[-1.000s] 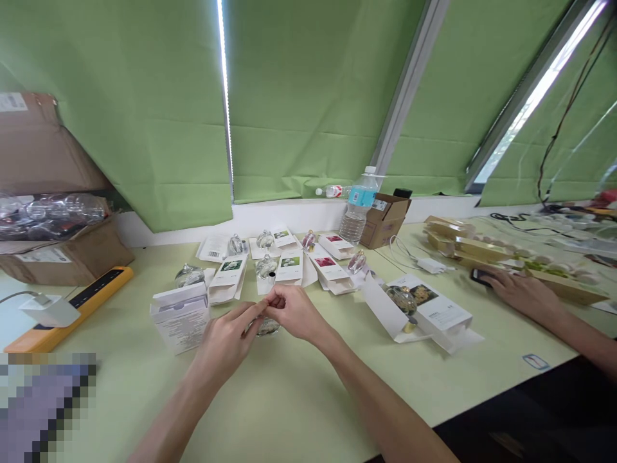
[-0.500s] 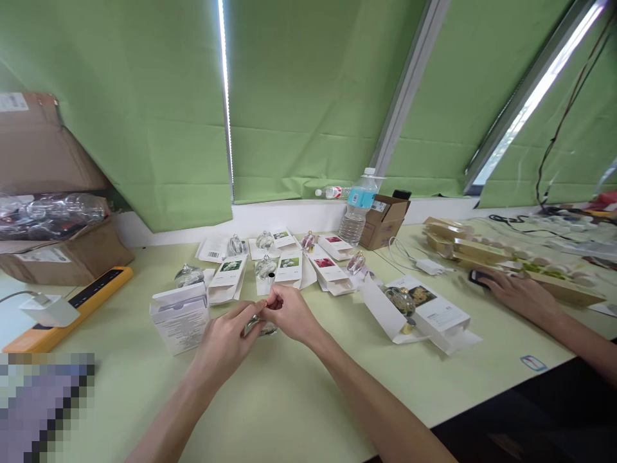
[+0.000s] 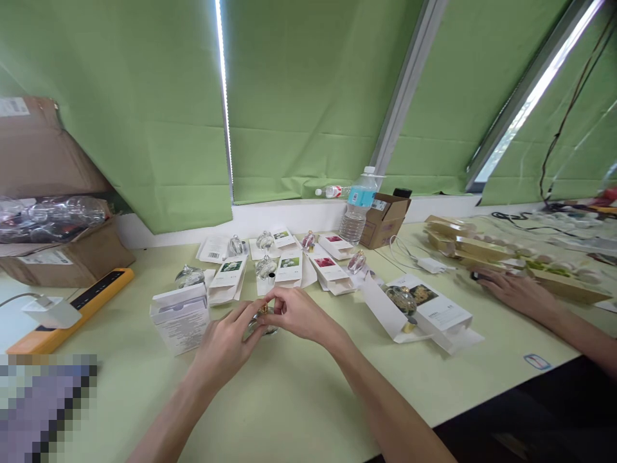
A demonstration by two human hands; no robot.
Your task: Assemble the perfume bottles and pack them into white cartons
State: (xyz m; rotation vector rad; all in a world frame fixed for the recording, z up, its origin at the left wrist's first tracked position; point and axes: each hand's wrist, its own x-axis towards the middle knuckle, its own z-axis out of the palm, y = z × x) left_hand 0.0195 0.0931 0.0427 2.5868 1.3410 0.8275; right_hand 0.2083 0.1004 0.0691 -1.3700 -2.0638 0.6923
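Observation:
Between my two hands, low over the pale green table [image 3: 294,399], is a round glass perfume bottle [image 3: 259,328] with a small gold cap [image 3: 263,310] at its top. My left hand [image 3: 225,339] curls around the bottle's left side. My right hand [image 3: 299,315] meets it, its fingertips pinching at the cap. Several similar glass bottles, including one [image 3: 266,267] just beyond my hands, stand among white cartons [image 3: 181,318]. A co-worker's hand [image 3: 518,290] rests on a small black object [image 3: 476,276] at the right.
Gold-coloured trays [image 3: 482,252] lie at the right. Behind the bottles stand a water bottle [image 3: 357,209] and a small cardboard box [image 3: 384,220]. To the left are a yellow power strip [image 3: 72,302] and cardboard boxes [image 3: 58,254] holding wrapped glassware.
My hands have parted slightly, and the gold cap now shows at the bottle's top between my fingers. The co-worker's hand has shifted a little on the black object.

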